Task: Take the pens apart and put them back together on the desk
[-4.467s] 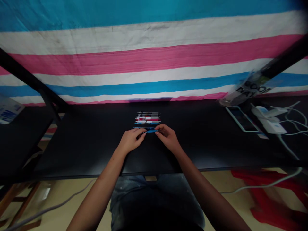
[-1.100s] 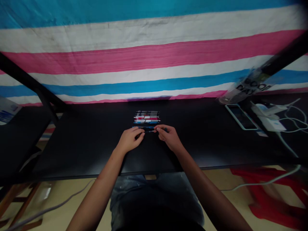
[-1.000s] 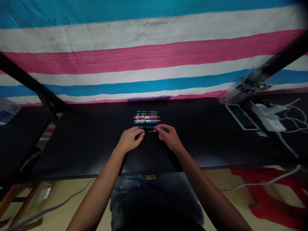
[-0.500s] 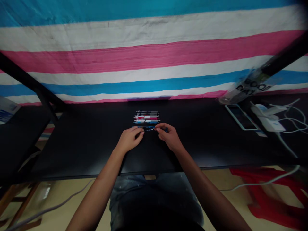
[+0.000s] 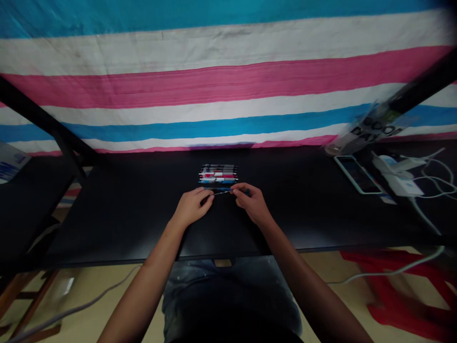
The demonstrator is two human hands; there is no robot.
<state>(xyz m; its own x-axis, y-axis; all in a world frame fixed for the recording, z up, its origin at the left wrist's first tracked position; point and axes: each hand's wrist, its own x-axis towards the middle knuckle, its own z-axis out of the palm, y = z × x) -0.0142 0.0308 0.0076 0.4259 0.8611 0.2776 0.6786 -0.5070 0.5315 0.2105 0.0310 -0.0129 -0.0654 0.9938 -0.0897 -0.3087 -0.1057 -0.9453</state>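
Observation:
My left hand (image 5: 193,206) is closed, thumb and fingers pinching one end of a thin dark pen refill (image 5: 220,193). The refill's other end, with a silvery bit, reaches my right hand (image 5: 250,202). The right fingers are pinched together around a small blue pen part (image 5: 247,192), which they mostly cover. Just beyond my fingertips lies a blue pen (image 5: 223,188), partly hidden by the left hand. Farther back, several click pens (image 5: 217,174) in black, grey, red, white and blue lie side by side in a neat stack of rows.
A phone (image 5: 358,174) with a pale green edge lies on the black table (image 5: 135,205) at the right. Beside it are a white power strip (image 5: 398,176) with cables and a clear bottle or bag (image 5: 364,131) with lettering. A red stool (image 5: 403,295) stands below.
My right hand has shifted very slightly to the right, and a bit more of the silvery end shows between the hands. The row of pens has not moved.

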